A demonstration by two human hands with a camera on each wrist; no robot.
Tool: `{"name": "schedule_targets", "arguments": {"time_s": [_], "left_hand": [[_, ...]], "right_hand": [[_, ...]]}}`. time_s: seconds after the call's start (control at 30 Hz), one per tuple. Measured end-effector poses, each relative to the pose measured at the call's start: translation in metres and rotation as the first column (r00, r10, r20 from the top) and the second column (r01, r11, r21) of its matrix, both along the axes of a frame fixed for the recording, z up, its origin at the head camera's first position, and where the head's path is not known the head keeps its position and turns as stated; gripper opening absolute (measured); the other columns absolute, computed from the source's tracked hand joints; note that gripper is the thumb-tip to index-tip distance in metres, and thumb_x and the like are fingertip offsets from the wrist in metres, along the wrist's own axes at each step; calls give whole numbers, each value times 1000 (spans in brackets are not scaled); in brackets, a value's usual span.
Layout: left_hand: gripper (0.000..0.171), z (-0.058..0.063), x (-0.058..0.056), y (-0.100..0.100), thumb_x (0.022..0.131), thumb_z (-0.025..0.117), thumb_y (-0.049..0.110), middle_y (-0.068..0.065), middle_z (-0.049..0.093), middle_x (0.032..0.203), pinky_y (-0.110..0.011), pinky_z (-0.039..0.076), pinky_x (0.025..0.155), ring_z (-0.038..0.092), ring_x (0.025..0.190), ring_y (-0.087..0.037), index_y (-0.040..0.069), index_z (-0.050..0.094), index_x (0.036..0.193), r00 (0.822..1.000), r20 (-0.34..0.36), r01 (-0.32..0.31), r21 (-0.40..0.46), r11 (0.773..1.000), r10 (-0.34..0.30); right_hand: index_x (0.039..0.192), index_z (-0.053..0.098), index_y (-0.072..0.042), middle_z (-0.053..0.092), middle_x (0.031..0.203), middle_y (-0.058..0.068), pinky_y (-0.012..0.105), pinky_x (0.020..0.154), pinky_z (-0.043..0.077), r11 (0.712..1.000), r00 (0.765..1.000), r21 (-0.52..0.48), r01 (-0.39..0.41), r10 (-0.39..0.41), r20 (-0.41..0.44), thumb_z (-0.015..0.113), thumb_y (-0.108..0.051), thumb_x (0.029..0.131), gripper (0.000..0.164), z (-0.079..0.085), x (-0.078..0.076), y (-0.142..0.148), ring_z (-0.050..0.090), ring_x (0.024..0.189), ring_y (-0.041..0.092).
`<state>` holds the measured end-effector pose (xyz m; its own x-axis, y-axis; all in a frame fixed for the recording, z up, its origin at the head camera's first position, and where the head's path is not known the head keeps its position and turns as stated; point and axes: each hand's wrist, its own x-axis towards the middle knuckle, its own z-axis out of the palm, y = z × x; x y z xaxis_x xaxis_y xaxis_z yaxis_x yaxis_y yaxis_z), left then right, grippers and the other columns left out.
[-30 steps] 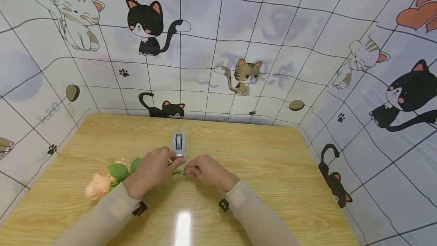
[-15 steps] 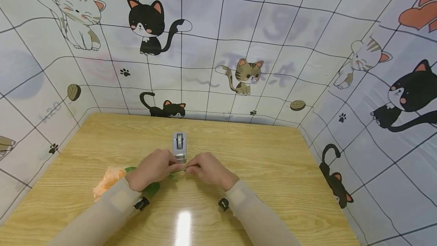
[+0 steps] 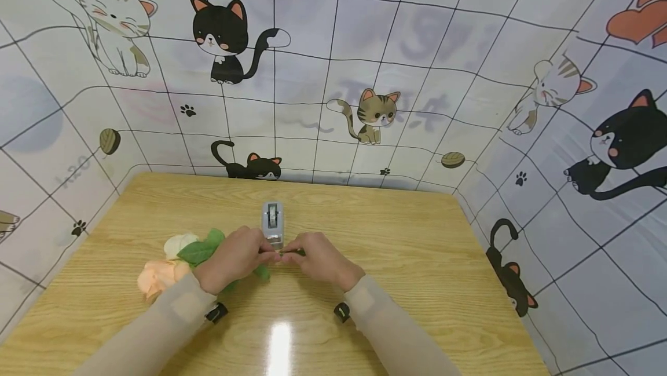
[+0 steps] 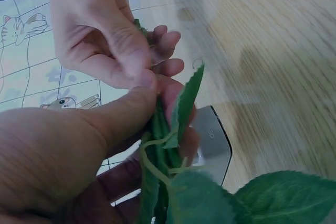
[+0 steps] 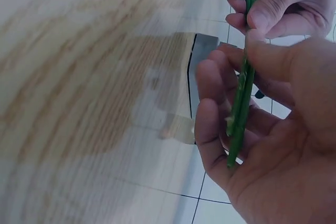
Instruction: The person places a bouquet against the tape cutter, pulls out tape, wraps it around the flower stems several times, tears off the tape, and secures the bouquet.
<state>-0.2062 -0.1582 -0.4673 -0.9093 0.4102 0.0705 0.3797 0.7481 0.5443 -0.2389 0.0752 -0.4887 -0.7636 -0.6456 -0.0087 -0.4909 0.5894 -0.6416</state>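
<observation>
An artificial-looking bunch with a peach rose (image 3: 162, 276), a cream rose (image 3: 179, 244) and green leaves (image 3: 198, 251) lies left of and under my left hand (image 3: 229, 260). Its green stems (image 5: 242, 103) run together across both hands. My left thumb and fingers pinch the stems below the leaves, as the left wrist view shows. Right beside it, my right hand (image 3: 320, 263) pinches the stems between thumb and fingertip, the cut ends pointing into its palm in the right wrist view. Whether tape is on the stems is too small to tell.
A grey tape dispenser (image 3: 272, 225) with a clear roll stands on the wooden table (image 3: 385, 237), just beyond the fingertips. Cloth walls (image 3: 312, 46) printed with cats enclose the table at the back and sides.
The bunch has turned in my hands: the roses and leaves shift position, and the cream rose shows on top now. Both hands stay close together near the dispenser.
</observation>
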Motion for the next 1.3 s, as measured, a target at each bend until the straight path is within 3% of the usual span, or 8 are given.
{"name": "schedule_targets", "arguments": {"time_s": [0.23,0.37,0.57,0.7,0.83,1.07,1.17,1.3], "left_hand": [[14,-3,1,0,99,93,25,3,87,80,-22,48,56,56,58,5,17,95,88,989,-149,5,-38,999,-11],[11,-4,2,0,97,94,26,2,88,81,-20,46,55,56,56,7,19,95,88,972,-236,-20,-80,997,0],[10,-4,4,1,97,94,31,7,88,82,-23,44,58,54,56,8,24,96,91,962,-273,-44,-117,992,11],[10,-4,4,1,97,94,32,10,87,83,-27,50,62,60,61,7,25,95,90,972,-231,-65,-104,992,39],[16,0,3,0,100,93,29,7,86,83,-27,54,62,65,66,2,18,93,88,986,-153,-72,-54,996,63],[43,8,2,-5,115,77,31,8,42,60,-26,33,56,38,55,-8,11,78,77,994,-4,-109,-15,994,109],[45,8,-1,-5,116,75,33,10,37,57,-26,30,56,35,54,-8,11,79,77,991,62,-117,-11,993,118],[38,7,-5,-5,116,76,32,9,44,59,-26,31,57,38,56,-9,11,87,85,981,144,-128,2,992,127]], "right_hand": [[136,87,-13,86,124,3,24,78,54,999,998,26,-19,18,60,65,-28,122,30,4,-2,1,62,83,2],[138,85,-11,87,116,3,23,76,53,998,994,40,-54,50,92,61,-26,124,31,3,-4,0,59,73,3],[130,85,-6,85,99,8,20,74,50,996,993,31,-86,83,79,61,-17,123,27,3,-5,-2,55,71,2],[127,87,-5,85,98,10,20,75,50,997,994,-3,-82,82,72,64,-12,121,25,4,-6,-3,55,71,2],[130,87,-6,87,99,11,19,73,49,998,996,-21,-66,67,62,65,-10,120,25,5,-6,-3,58,73,2],[137,86,-7,89,115,14,19,68,46,999,999,-43,-24,26,39,70,-10,117,26,3,-6,-4,56,70,1],[136,86,-7,89,117,15,18,65,44,998,1000,-58,-7,9,22,74,-11,115,25,3,-6,-5,50,67,2],[133,87,-7,87,107,15,19,63,42,997,1000,-82,14,-15,-3,77,-10,113,23,2,-7,-6,47,65,3]]}}
